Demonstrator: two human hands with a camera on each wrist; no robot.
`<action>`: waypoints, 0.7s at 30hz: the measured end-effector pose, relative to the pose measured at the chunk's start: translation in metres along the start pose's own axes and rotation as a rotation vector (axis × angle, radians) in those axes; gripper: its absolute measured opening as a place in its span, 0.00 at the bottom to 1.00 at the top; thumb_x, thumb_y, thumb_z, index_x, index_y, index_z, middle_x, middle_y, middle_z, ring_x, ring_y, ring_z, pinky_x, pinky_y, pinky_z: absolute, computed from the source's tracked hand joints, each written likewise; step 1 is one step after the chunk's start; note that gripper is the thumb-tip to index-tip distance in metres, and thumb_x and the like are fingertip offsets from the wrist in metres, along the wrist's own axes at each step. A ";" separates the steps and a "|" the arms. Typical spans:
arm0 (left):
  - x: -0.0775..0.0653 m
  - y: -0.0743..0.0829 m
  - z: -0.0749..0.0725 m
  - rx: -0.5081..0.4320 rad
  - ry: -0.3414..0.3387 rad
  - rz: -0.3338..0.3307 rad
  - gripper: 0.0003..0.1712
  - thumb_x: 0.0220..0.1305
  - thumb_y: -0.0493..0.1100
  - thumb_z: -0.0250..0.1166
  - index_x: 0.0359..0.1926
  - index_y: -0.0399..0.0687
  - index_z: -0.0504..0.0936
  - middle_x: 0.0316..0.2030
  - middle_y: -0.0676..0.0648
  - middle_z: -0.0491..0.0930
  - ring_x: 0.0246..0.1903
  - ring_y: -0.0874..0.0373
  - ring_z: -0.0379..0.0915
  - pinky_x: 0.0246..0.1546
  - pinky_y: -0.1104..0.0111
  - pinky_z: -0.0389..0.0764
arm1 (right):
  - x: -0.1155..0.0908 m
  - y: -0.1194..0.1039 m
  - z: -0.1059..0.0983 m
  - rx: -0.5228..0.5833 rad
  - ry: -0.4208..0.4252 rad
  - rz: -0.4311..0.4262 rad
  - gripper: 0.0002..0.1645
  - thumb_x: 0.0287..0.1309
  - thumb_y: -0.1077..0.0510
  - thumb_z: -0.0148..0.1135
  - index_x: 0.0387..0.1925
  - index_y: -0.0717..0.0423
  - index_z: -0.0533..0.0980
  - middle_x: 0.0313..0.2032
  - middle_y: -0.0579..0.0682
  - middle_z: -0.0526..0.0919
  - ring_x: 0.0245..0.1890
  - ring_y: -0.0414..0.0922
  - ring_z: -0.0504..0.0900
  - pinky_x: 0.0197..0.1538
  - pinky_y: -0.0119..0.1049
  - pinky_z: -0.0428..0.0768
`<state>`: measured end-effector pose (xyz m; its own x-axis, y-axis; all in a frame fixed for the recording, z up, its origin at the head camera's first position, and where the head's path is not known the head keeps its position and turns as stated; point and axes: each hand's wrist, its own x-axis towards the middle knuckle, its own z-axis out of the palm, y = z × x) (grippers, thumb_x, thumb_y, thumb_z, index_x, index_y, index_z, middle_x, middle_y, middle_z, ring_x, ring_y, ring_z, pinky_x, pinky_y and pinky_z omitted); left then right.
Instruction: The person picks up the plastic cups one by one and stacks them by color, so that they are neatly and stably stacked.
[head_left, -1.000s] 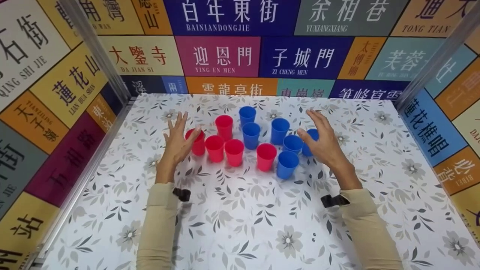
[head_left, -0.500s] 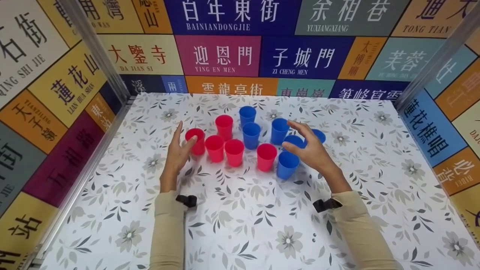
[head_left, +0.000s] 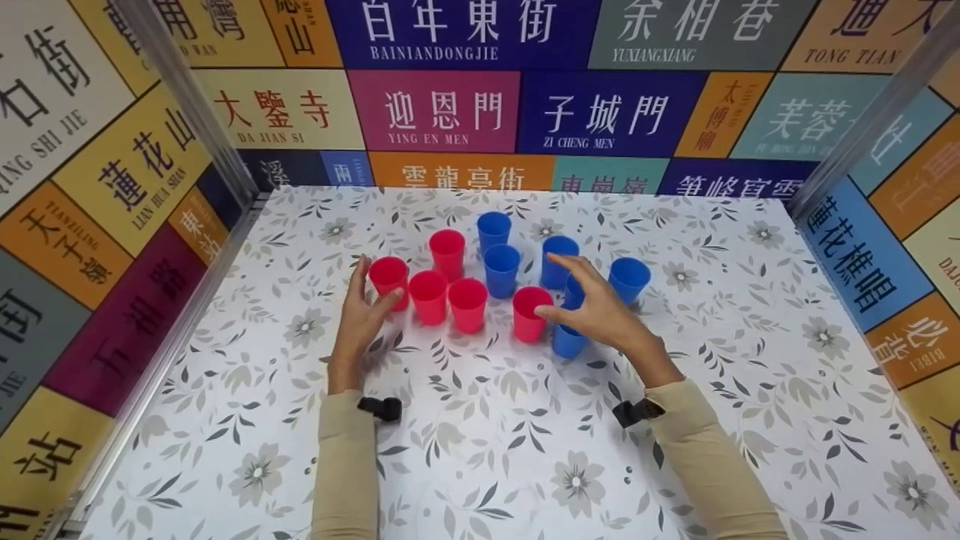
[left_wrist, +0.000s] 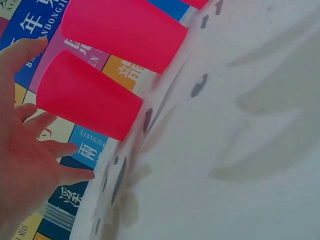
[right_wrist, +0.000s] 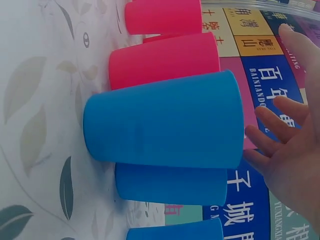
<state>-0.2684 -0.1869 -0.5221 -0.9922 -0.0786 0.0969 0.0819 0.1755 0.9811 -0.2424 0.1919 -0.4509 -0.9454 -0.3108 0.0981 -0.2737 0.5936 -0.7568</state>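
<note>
My left hand (head_left: 357, 322) is beside the leftmost red cup (head_left: 388, 277), thumb on the cup's near right side and fingers on its left. In the left wrist view the fingers are spread loosely around that red cup (left_wrist: 90, 97) without a grip; contact cannot be told. Over the blue cups hovers my right hand (head_left: 606, 319), its thumb tip by the rim of a red cup (head_left: 527, 322). It partly hides the front blue cup (head_left: 568, 343) and another behind it. The right wrist view shows its fingers apart, beyond the rim of a blue cup (right_wrist: 165, 122).
All cups stand upright, mouths up, on a floral tablecloth (head_left: 480, 450). Other red cups (head_left: 466, 307) stand at centre left; a blue cup (head_left: 500, 271) is behind them. One blue cup (head_left: 630, 277) stands apart at the right. Sign-printed walls (head_left: 442, 112) enclose the table.
My right hand has moved left and nearer, from the rightmost blue cup across to the front cups. My left hand has drawn back and lower around the leftmost red cup. The cups stay put.
</note>
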 end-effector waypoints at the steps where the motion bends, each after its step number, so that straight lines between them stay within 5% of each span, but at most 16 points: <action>1: -0.001 -0.001 0.000 -0.011 -0.008 -0.008 0.56 0.62 0.46 0.71 0.81 0.53 0.44 0.81 0.48 0.45 0.81 0.53 0.36 0.78 0.54 0.55 | 0.001 0.000 0.001 -0.005 -0.003 0.002 0.56 0.51 0.35 0.73 0.76 0.41 0.58 0.76 0.52 0.58 0.76 0.57 0.57 0.71 0.68 0.62; 8: -0.002 -0.004 0.002 -0.022 -0.021 -0.114 0.59 0.60 0.50 0.73 0.80 0.63 0.42 0.80 0.50 0.46 0.80 0.52 0.44 0.76 0.54 0.60 | 0.004 -0.001 0.009 -0.011 -0.029 -0.015 0.57 0.49 0.37 0.76 0.76 0.39 0.58 0.76 0.51 0.58 0.76 0.58 0.58 0.72 0.67 0.61; 21: 0.005 0.002 0.008 0.039 0.026 -0.074 0.52 0.63 0.40 0.69 0.80 0.53 0.47 0.76 0.42 0.56 0.76 0.45 0.53 0.73 0.52 0.65 | 0.008 -0.002 0.013 -0.108 -0.123 0.021 0.57 0.49 0.33 0.74 0.75 0.44 0.59 0.75 0.51 0.59 0.74 0.57 0.62 0.70 0.65 0.66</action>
<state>-0.2740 -0.1791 -0.5208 -0.9925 -0.1186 0.0291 0.0041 0.2062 0.9785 -0.2469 0.1784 -0.4571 -0.9240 -0.3825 -0.0016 -0.2782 0.6751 -0.6833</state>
